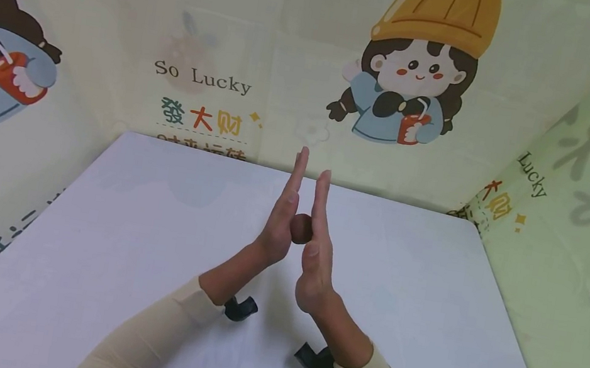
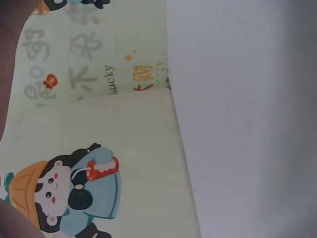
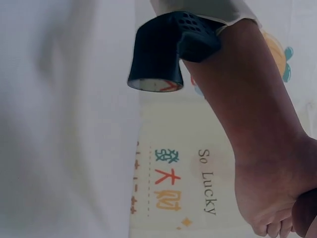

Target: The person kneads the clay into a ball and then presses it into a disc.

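A small dark brown ball (image 1: 301, 229) is sandwiched between my two palms above the table in the head view. My left hand (image 1: 280, 223) presses on it from the left, fingers straight and pointing away from me. From the other side my right hand (image 1: 320, 258) presses against it, its fingers also straight. The right wrist view catches the ball (image 3: 304, 213) at its lower right edge, beside my left hand (image 3: 270, 193). Only blurred bits of skin show at the left border of the left wrist view; the ball is not visible there.
Beneath the hands lies a white tabletop (image 1: 177, 243). Pale printed cloth walls (image 1: 303, 52) with cartoon figures and lettering stand behind it and at both sides. A dark camera mount (image 1: 241, 308) sits at the left wrist, another mount (image 1: 316, 360) at the right.
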A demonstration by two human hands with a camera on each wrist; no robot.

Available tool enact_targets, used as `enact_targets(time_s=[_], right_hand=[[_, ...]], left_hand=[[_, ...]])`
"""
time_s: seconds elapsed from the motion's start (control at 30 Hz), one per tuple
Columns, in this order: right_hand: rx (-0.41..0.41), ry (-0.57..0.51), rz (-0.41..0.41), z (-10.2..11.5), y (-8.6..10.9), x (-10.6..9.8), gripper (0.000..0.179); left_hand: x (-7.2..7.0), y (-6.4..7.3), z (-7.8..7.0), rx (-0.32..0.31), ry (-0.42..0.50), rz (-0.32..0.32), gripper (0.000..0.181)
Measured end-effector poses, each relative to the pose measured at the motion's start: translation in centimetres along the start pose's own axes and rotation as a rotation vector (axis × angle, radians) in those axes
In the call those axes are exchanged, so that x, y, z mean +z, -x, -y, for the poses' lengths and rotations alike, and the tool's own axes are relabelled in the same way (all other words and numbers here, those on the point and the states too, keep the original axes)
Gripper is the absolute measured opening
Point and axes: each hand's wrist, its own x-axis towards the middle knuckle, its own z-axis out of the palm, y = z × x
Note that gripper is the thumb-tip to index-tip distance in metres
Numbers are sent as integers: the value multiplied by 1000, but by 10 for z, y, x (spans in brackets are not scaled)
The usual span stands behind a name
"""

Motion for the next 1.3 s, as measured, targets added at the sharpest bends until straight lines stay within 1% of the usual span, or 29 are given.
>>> enact_targets(time_s=[0.13,0.27,0.5,0.6,0.73,0.83,0.97,1.17,1.3], right_hand=[[-14,-3,-8,3,-4,-2,90],[-26,3,-22,5,-8,-5,91],[-36,32,-60,3,-13,-11,94],[-45,49,-76,3,-15,-13,94],[-50,61,-95,3,-18,-17,92],[-45,56,-104,3,-19,-19,92],[-41,37,-113,4,-19,-22,90],[-42,11,-106,3,-20,-23,89],[-39,-13,-101,2,-19,-23,89]], left_hand=[[3,3,4,-16,-19,15,68],[6,7,6,-33,-35,37,67],[12,14,7,-58,-40,73,73],[14,17,7,-50,-36,78,73],[19,21,7,-37,22,110,74],[22,24,4,-26,37,132,73],[25,27,-1,-12,-5,123,69],[29,28,-8,28,19,136,68],[31,27,-16,42,29,133,67]])
